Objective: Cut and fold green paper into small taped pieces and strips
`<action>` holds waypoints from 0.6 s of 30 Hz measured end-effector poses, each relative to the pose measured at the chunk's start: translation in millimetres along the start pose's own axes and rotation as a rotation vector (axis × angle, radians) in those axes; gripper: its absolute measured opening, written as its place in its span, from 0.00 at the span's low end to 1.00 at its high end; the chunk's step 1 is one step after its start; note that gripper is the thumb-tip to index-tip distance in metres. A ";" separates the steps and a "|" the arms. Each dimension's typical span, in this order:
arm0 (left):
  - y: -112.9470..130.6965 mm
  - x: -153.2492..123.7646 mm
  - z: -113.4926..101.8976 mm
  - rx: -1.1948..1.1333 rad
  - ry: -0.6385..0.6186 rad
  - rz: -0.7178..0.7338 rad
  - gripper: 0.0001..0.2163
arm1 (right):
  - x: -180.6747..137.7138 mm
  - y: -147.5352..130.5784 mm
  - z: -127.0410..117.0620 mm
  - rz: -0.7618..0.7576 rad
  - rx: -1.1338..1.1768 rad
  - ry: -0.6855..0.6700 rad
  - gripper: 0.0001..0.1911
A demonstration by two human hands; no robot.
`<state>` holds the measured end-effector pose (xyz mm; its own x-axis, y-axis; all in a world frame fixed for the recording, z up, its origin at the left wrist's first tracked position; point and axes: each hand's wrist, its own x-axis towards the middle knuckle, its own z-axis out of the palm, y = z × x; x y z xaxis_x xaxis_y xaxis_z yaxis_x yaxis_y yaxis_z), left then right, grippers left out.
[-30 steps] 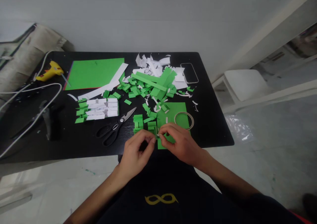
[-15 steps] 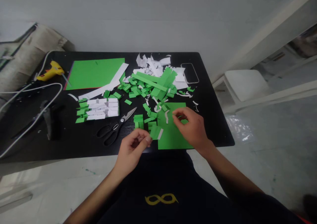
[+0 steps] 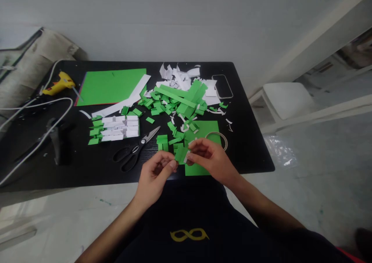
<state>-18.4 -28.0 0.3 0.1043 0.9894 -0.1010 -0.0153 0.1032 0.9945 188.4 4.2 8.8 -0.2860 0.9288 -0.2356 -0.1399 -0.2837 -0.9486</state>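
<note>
My left hand [image 3: 155,174] pinches a small folded green paper piece [image 3: 180,153] at the near edge of the black table [image 3: 72,166]. My right hand [image 3: 210,158] has its fingers closed on the right end of the same piece, where a white strip shows. Both hands hover over a square green sheet [image 3: 203,131]. A roll of tape [image 3: 217,138] lies on that sheet just beyond my right hand. Black-handled scissors [image 3: 135,150] lie left of my left hand.
Cut green and white paper scraps [image 3: 174,98] cover the table's middle. A stack of white and green strips [image 3: 114,128] sits left. A large green sheet [image 3: 110,85], yellow glue gun [image 3: 59,83], cables [image 3: 37,112] and a phone [image 3: 222,85] lie further back. A white chair [image 3: 286,98] stands right.
My right hand went out to the green sheet near the tape roll, then came back to the green piece held by my left hand. My left hand barely moved.
</note>
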 end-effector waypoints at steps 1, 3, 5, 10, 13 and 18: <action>0.2 -0.3 0.8 -0.012 -0.007 -0.002 0.06 | -0.5 0.5 2.3 -0.010 0.014 0.021 0.17; 0.5 -0.5 2.6 -0.012 -0.030 -0.011 0.06 | -1.6 0.7 6.4 -0.051 0.014 0.059 0.16; 0.4 -0.1 4.1 0.013 -0.044 -0.026 0.07 | -2.9 0.0 9.3 -0.088 -0.017 0.063 0.12; -2.6 1.2 5.9 0.038 -0.037 -0.047 0.09 | -5.4 -1.4 11.6 -0.130 -0.118 0.080 0.05; -3.9 1.1 6.4 0.039 -0.030 -0.056 0.09 | -5.6 0.3 12.2 -0.159 -0.150 0.112 0.03; -4.3 0.5 6.9 0.040 -0.028 -0.061 0.09 | -6.3 5.1 14.2 -0.192 -0.184 0.140 0.03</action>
<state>-11.4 -28.7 -3.8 0.1319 0.9780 -0.1615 0.0319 0.1587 0.9868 176.0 -6.5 8.5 -0.1351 0.9888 -0.0629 -0.0014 -0.0637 -0.9980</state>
